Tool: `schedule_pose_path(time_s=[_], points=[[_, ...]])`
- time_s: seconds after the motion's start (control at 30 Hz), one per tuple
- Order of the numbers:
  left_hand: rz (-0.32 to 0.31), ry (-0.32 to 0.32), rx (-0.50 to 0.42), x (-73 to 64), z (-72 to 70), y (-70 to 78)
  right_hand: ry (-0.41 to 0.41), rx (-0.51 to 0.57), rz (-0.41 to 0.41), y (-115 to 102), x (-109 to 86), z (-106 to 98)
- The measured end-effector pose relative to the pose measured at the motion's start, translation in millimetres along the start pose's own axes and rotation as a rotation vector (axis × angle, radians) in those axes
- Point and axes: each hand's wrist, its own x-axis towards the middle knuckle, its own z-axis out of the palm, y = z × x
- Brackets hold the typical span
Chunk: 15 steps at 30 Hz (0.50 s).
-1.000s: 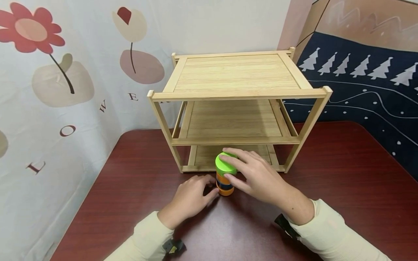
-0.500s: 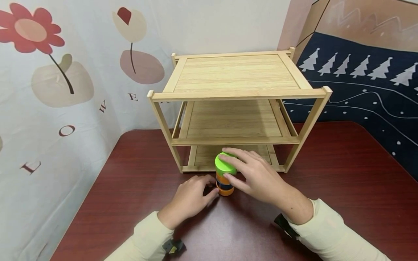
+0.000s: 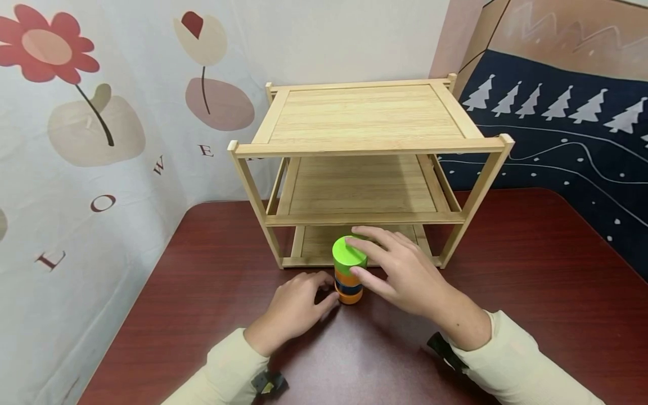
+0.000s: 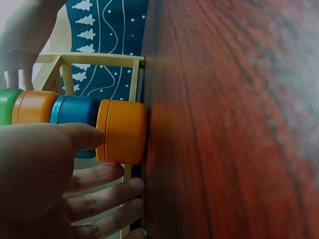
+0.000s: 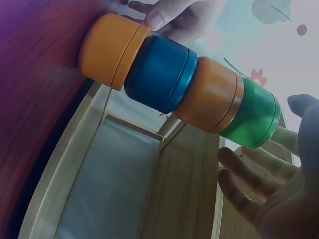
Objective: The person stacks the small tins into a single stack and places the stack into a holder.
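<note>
Several small lidded round tins stand stacked upright on the table in front of the rack. From the bottom up they are an orange tin (image 4: pixel 127 132), a blue tin (image 5: pixel 162 72), a second orange tin (image 5: pixel 207 94) and a green tin (image 5: pixel 251 112). Low on the left side, my left hand (image 3: pixel 296 306) has its thumb tip right at the lowest tin, its other fingers spread loosely behind. My right hand (image 3: pixel 410 273) hovers beside the green top, fingers loosely parted; a gap shows between its fingers and the green tin in the right wrist view.
A light wooden rack (image 3: pixel 372 147) with three levels stands just behind the stack. The dark red table (image 3: pixel 202 315) has its left edge beside a hanging cloth with printed flowers (image 3: pixel 48 45). Dark blue cloth with white trees (image 3: pixel 529 104) hangs at the right.
My right hand has drawn slightly right, away from the green tin, uncovering more of its top. The left hand and the stack have stayed in place.
</note>
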Motion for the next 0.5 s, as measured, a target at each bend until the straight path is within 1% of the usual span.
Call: schedule_pose_path(time_s=[0.33,0.5], points=[[-0.011,-0.021,0.000,0.7,-0.1,0.1,0.065,-0.006,-0.001,2.7,-3.9,-1.0],[-0.014,-0.018,0.000,0.7,0.1,0.4,0.143,0.015,-0.029,5.2,-4.3,-1.5]])
